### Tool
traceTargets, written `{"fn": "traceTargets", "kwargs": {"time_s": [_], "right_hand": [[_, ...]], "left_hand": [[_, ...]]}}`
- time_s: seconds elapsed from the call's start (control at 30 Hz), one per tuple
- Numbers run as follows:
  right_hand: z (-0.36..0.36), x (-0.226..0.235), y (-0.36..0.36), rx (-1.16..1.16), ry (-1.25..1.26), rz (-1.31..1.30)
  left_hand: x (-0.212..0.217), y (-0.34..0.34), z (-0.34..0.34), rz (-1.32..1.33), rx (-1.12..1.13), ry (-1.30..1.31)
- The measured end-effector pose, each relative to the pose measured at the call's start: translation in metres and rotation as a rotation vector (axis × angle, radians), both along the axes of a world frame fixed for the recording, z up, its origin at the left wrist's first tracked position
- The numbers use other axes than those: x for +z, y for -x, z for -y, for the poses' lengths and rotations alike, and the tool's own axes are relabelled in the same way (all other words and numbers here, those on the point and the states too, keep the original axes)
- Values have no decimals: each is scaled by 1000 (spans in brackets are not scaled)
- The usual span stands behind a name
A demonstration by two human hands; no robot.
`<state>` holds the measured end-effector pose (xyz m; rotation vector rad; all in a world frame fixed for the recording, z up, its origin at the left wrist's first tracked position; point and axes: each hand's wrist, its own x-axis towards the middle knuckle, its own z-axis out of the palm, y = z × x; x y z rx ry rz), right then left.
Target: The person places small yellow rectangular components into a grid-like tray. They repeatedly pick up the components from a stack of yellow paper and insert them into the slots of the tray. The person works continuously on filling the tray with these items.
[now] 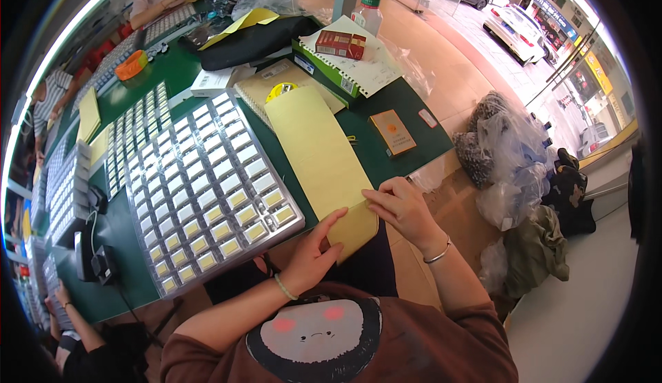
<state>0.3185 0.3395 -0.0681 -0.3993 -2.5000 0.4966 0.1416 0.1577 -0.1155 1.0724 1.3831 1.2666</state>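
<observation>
A long yellow sheet (314,145) lies slantwise on the green table, its near end reaching past the table edge. My left hand (312,255) grips the near left edge of this sheet between thumb and fingers. At its near right edge, the fingertips of my right hand (405,212) are pinched on the sheet. A crease crosses the sheet between my hands, and the part below it looks darker. Left of the sheet stands a clear tray (298,219) holding rows of small white blocks. Blocks in the nearer rows have yellow tops; the farther ones are plain white.
An orange box (393,133) lies right of the sheet. Beyond are a spiral notebook (256,100), a yellow tape measure (281,91), a green box (324,73) and a red box (340,44). Filled plastic bags (510,155) sit at right. Other people work along the left.
</observation>
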Motion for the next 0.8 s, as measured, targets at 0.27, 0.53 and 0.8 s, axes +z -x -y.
{"fn": "traceTargets", "kwargs": {"time_s": [0.27, 0.53, 0.8], "right_hand": [[4, -19, -3, 8, -251, -122], [6, -18, 2, -31, -177, -172], [6, -26, 0, -27, -162, -198]], "left_hand": [[-2, -10, -11, 248, 110, -35], [1, -10, -8, 221, 108, -24], [7, -15, -9, 201, 143, -71]]}}
